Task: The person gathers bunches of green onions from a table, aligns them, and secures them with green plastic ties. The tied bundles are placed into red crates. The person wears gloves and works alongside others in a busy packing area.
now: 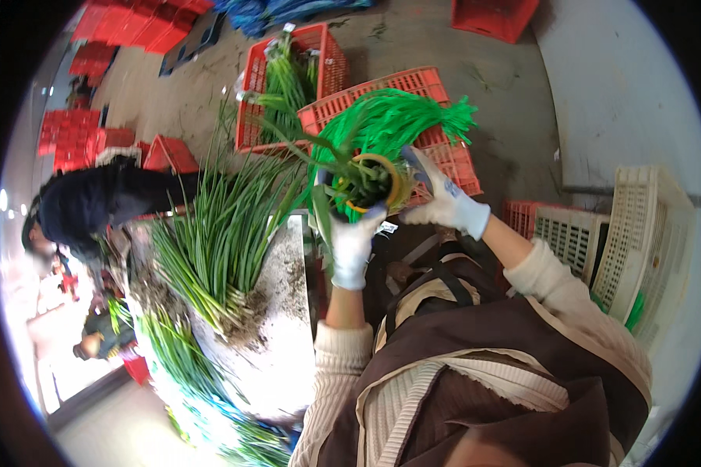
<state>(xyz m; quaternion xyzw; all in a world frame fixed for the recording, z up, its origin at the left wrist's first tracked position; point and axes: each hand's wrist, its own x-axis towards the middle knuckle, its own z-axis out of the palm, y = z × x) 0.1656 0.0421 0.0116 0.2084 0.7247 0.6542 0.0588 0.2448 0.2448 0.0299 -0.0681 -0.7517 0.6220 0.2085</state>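
My left hand [350, 245], in a white glove with dark fingertips, grips the near left side of a yellow-rimmed ring or tube [396, 182]. Green leaves [369, 178] fill its opening, and some long ones stick out to the left, blurred. What lies below the rim is hidden. My right hand [444, 198], also gloved, is just right of the rim with its fingers and thumb spread; I see nothing held in it. Green mesh net bags [385, 119] lie bundled beyond both hands, over a red crate [450, 166].
Left of me, a pile of spring onions [228, 233] with soil-covered roots lies on a white table [286, 268]. More bunches [181, 350] lie nearer. Another red crate [248, 111] holds tagged bunches. White crates [625, 245] stand at right by the wall. A person in dark clothes [105, 201] bends at left.
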